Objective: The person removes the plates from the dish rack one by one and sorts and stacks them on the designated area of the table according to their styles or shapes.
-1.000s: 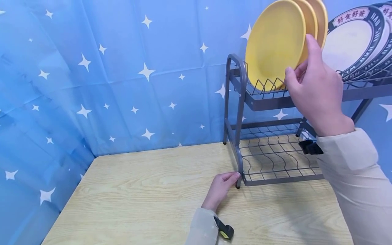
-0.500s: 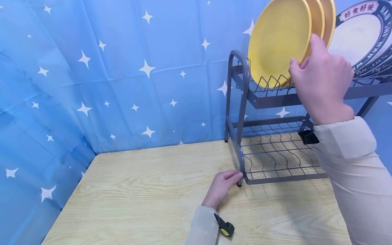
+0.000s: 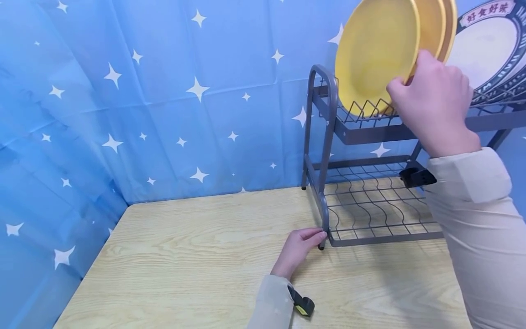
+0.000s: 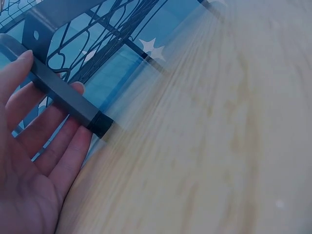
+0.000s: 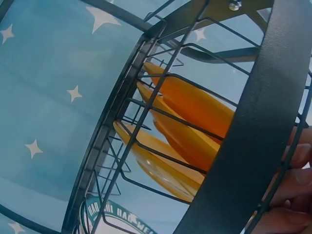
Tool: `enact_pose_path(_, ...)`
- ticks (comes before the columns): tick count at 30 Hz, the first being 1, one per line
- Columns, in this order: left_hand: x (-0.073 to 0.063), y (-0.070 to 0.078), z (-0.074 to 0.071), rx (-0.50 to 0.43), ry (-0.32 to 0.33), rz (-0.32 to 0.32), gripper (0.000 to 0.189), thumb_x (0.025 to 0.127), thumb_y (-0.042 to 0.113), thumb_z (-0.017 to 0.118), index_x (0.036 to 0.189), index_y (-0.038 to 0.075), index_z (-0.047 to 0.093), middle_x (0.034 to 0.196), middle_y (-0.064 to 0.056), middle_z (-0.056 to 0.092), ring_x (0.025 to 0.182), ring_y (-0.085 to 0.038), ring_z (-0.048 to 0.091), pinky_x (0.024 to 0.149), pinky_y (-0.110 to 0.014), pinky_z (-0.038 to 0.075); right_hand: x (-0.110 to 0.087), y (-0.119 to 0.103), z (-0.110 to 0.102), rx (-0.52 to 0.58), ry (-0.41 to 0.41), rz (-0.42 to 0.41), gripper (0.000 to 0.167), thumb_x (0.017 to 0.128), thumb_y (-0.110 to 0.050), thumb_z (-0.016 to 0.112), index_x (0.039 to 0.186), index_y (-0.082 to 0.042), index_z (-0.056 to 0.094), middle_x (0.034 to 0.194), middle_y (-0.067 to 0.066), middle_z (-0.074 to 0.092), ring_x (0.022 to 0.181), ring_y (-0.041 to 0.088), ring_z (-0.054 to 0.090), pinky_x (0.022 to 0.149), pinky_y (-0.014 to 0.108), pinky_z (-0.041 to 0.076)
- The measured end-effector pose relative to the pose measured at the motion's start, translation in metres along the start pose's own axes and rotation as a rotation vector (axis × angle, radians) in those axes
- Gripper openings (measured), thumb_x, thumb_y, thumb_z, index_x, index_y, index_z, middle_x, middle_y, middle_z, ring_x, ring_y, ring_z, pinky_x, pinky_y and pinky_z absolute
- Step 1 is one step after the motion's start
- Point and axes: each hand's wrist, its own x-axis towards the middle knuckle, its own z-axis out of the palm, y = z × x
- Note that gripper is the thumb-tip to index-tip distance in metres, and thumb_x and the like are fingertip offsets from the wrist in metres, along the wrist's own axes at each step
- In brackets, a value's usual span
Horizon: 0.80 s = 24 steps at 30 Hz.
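Three yellow plates stand on edge in the upper tier of a dark metal dish rack. My right hand pinches the front yellow plate at its right rim, thumb on the near side and curled fingers reaching behind. From below in the right wrist view, the plates' lower edges show between the wires, and some fingers appear beyond the frame bar. My left hand holds the rack's front left leg near the tabletop, its thumb on one side and fingers on the other.
White plates with dark patterned rims stand right of the yellow ones. Below is the rack's wire lower tier. A wood-grain table supports the rack, and a blue curtain with white stars hangs behind.
The gap between the front yellow plate and the second has widened at the top right, with the second leaning closer to the third. The view shifts slightly; my left hand keeps its place.
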Motion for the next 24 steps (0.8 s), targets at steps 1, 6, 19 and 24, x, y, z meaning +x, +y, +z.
enact_pose_path(1,0.0,0.0,0.0,0.0,-0.003,0.001,0.027,0.078,0.052,0.059,0.099,0.035,0.066,0.102,0.018,0.061,0.1,-0.002,0.053,0.088,-0.032,0.04,0.0,0.0,-0.001,0.0,-0.014,0.008,0.042,0.086,-0.022,0.039,0.113,0.008,0.049,0.092,0.028,0.056,0.07,0.039,0.047,0.05,0.038,0.027)
enact_pose_path(6,0.0,-0.002,-0.001,0.008,-0.016,0.002,0.03,0.078,0.054,0.058,0.099,0.036,0.066,0.103,0.018,0.06,0.101,-0.002,0.053,0.088,-0.032,0.041,0.002,0.002,-0.003,0.035,-0.075,0.05,0.045,0.085,-0.023,0.037,0.118,0.007,0.047,0.098,0.028,0.056,0.072,0.038,0.048,0.051,0.039,0.029)
enact_pose_path(19,0.0,-0.002,0.003,0.006,-0.021,0.0,0.028,0.077,0.055,0.058,0.097,0.037,0.066,0.101,0.019,0.061,0.1,-0.001,0.053,0.088,-0.032,0.04,-0.004,0.004,0.001,0.059,-0.008,0.099,0.048,0.089,-0.03,0.034,0.123,0.003,0.043,0.105,0.029,0.055,0.087,0.043,0.048,0.055,0.037,0.026)
enact_pose_path(24,0.002,-0.003,0.0,0.01,-0.015,0.007,0.028,0.077,0.055,0.058,0.098,0.038,0.066,0.102,0.019,0.061,0.1,-0.001,0.053,0.088,-0.033,0.041,-0.005,0.002,0.008,0.095,0.07,0.08,0.047,0.09,-0.033,0.033,0.122,-0.001,0.043,0.106,0.026,0.058,0.086,0.041,0.051,0.055,0.035,0.026)
